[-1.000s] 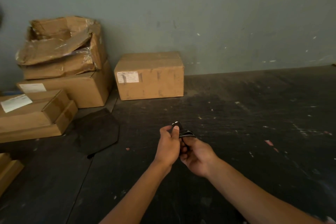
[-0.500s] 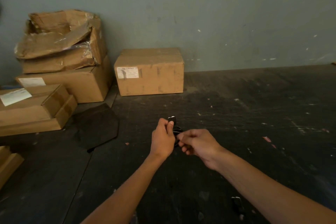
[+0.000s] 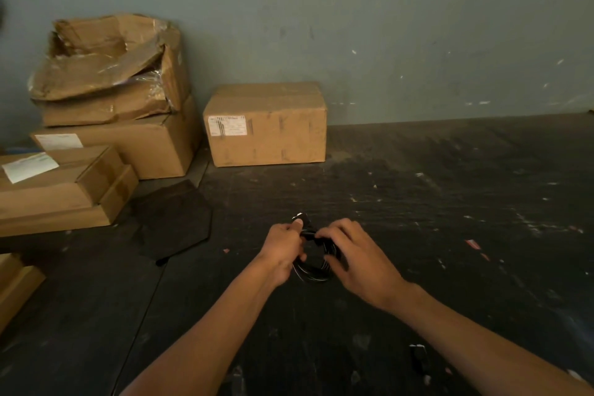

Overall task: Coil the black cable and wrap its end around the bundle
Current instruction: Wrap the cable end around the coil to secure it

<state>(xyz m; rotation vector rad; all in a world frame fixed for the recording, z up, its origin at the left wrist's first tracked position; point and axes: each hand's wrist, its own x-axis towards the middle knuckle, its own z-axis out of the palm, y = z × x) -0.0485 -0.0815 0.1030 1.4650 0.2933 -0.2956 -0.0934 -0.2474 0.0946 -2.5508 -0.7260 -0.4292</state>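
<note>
We see a black cable (image 3: 313, 271), a brown box (image 3: 273, 141) behind it with a white label (image 3: 226, 125), a grey-green wall (image 3: 353, 26), and a dark, pale-flecked tabletop (image 3: 450, 202).

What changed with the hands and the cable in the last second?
The right hand has slid rightward away from the left hand and now holds the black cable from the right, so the coil's loops show between the hands. The left hand still pinches the cable end. The cardboard boxes have not moved.

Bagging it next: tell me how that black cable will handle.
Probably floppy: the black cable sags in loops between left hand and right hand. Likely light: both hold it loosely. Might uncoil if released: its end sticks up.
</note>
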